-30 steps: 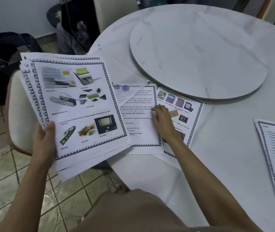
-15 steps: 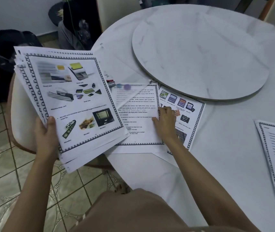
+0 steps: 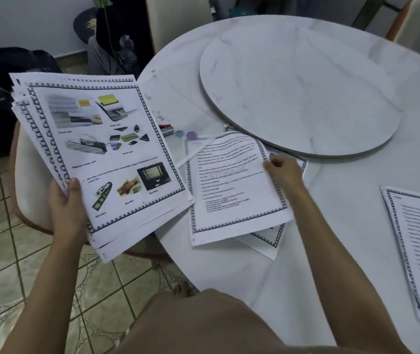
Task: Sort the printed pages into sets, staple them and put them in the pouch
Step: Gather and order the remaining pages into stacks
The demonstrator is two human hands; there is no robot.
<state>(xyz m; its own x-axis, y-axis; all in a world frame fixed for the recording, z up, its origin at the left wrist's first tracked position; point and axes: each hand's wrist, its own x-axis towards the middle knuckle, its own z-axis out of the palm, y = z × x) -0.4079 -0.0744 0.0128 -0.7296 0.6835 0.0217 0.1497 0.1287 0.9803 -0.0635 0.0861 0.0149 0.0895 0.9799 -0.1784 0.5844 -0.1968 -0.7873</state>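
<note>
I see the round, marble-look table (image 3: 331, 238) carrying a smooth, flat turntable (image 3: 306, 85) on its far side. Left of the table's edge, the fanned stack of bordered pages (image 3: 106, 154) is held in the air by the left hand (image 3: 67, 205), thumb curled on top. The text page (image 3: 231, 190), flat half a second ago, now bows upward at its right edge, pinched by the right hand (image 3: 283, 172).
</note>
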